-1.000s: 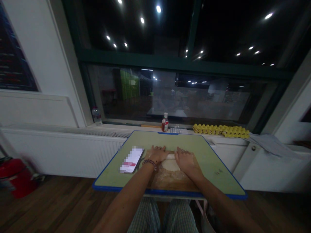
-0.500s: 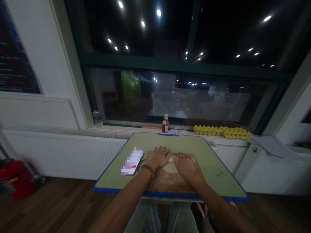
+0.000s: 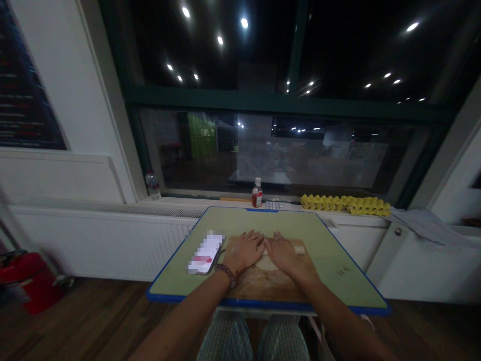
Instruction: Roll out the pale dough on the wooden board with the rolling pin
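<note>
A thin, pale sheet of dough [image 3: 265, 263] lies on a floured wooden board [image 3: 263, 288]. Across its far part runs a pale cylinder [image 3: 299, 249], mostly covered by my hands; its right end shows, and I cannot tell whether it is a rolling pin or rolled dough. My left hand [image 3: 248, 249] lies flat with fingers stretched over the left side of the cylinder. Flat over its right part rests my right hand [image 3: 280, 252], fingers also stretched. The two hands nearly touch at the thumbs.
Left of the board lies a phone [image 3: 207, 253] on the blue-edged green table [image 3: 334, 281]. Along the windowsill stand a red-liquid bottle [image 3: 257, 194], yellow egg trays [image 3: 343, 204] and a clear bottle [image 3: 152, 185]. A red container [image 3: 32, 281] is on the floor at left.
My right hand has shifted left and flattened, closer to my left hand, uncovering the cylinder's right end. The view has tilted slightly.
</note>
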The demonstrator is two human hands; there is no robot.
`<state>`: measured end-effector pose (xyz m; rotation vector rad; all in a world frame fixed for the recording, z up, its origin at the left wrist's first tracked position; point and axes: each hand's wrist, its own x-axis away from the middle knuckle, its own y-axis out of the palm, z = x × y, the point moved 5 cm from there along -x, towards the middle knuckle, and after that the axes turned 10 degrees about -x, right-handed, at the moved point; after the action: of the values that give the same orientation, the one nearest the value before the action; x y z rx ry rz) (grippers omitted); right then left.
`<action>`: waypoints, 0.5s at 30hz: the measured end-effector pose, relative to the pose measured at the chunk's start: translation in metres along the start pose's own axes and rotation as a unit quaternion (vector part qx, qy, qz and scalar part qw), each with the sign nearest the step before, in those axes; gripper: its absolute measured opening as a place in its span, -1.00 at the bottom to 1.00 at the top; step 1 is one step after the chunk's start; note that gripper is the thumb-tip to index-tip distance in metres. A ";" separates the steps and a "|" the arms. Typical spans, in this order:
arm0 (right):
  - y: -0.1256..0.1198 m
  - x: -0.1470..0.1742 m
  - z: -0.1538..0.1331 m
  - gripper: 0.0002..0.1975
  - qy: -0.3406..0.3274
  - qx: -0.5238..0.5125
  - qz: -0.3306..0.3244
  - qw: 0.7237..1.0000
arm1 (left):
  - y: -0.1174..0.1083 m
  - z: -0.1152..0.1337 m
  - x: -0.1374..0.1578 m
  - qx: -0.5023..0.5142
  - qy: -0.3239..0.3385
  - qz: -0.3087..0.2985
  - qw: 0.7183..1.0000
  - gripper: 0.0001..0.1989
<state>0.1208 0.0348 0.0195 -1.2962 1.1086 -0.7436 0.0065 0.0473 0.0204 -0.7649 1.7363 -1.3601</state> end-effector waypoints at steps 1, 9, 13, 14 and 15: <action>0.001 -0.002 0.002 -0.57 0.003 -0.016 -0.003 1.000 | -0.001 0.001 0.002 -0.002 0.001 0.001 1.000 -0.46; 0.010 -0.015 0.006 -0.58 0.036 -0.039 -0.003 0.999 | 0.007 -0.005 -0.004 0.032 0.002 -0.026 0.999 -0.44; 0.014 -0.014 0.005 -0.60 0.029 -0.032 -0.006 0.999 | 0.019 -0.014 -0.016 0.058 -0.064 -0.092 0.992 -0.36; 0.015 -0.015 0.006 -0.60 0.027 -0.030 -0.006 0.999 | 0.021 -0.016 -0.018 0.059 -0.084 -0.105 0.989 -0.36; 0.017 -0.015 0.006 -0.60 0.027 -0.029 -0.006 0.999 | 0.022 -0.017 -0.020 0.057 -0.100 -0.115 0.987 -0.36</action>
<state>0.1189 0.0539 0.0061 -1.3399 1.1737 -0.7649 0.0025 0.0773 0.0056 -1.0245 1.4350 -1.4652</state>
